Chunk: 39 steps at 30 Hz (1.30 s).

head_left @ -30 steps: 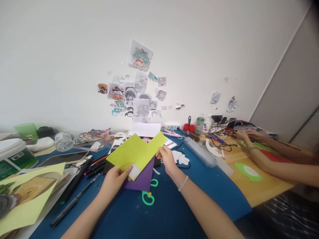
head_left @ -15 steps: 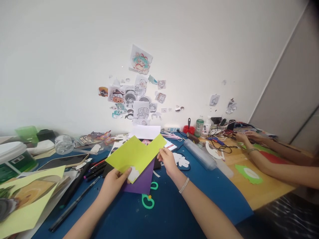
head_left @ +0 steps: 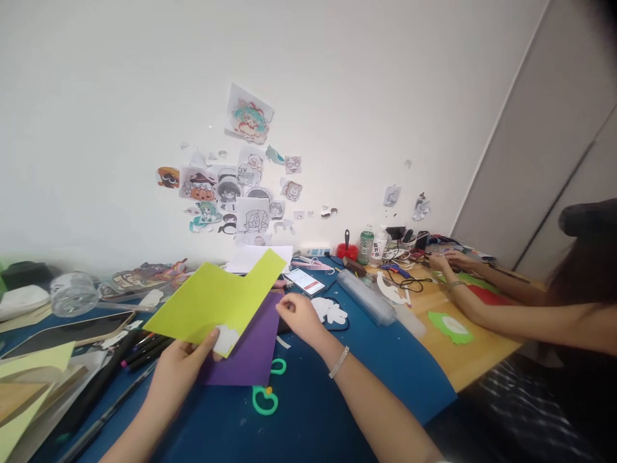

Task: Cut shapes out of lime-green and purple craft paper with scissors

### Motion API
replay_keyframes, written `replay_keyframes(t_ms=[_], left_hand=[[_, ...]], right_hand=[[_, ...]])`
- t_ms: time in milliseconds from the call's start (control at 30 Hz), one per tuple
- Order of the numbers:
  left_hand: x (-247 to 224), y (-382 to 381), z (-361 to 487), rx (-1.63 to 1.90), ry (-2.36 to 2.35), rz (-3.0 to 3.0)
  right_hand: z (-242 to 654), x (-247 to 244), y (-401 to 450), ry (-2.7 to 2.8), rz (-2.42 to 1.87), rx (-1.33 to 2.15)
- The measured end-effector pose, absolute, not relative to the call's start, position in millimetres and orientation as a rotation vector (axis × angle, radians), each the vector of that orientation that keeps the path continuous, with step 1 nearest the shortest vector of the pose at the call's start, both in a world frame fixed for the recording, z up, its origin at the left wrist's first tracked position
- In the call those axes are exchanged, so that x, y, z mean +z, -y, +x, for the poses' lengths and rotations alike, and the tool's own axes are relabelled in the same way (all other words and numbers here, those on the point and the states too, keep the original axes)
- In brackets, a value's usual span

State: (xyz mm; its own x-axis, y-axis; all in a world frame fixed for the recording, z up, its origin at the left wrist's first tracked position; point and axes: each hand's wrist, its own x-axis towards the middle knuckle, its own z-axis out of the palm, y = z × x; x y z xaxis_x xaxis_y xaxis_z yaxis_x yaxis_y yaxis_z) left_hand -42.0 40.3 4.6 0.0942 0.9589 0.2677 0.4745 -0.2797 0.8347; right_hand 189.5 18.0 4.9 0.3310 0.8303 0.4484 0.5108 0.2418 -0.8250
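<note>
Left of the frame's centre, the left hand (head_left: 180,368) pinches the notched lime-green paper (head_left: 209,302) by its bottom corner, long edge slanting up rightward; the right hand (head_left: 303,316), fingers curled, hovers just right, grip unclear.

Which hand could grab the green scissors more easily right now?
Probably the right hand: it's apart from the yellow-green paper and close to the green scissors, whose handles show. The left hand is busy pinching that paper near its lower edge.
</note>
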Motion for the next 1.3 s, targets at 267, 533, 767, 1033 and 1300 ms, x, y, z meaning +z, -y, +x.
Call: replay_keyframes(t_ms=[267, 533, 767, 1033, 1300], left_hand=[[6, -42, -45, 1.068, -1.501, 1.817], [4, -44, -46, 0.999, -1.520, 1.804], [4, -44, -45, 1.106, -1.411, 1.637], [15, -34, -39, 1.244, -1.235, 1.446], [16, -30, -32, 1.390, -1.062, 1.452]], right_hand=[[168, 1, 50, 2.300, -1.632, 0.112], [158, 12, 54, 2.436, -1.885, -0.168], [169, 35, 47, 2.626, -1.744, -0.218], [202, 42, 44, 2.499, -1.850, -0.133], [248, 59, 51, 2.275, -1.715, -0.105]])
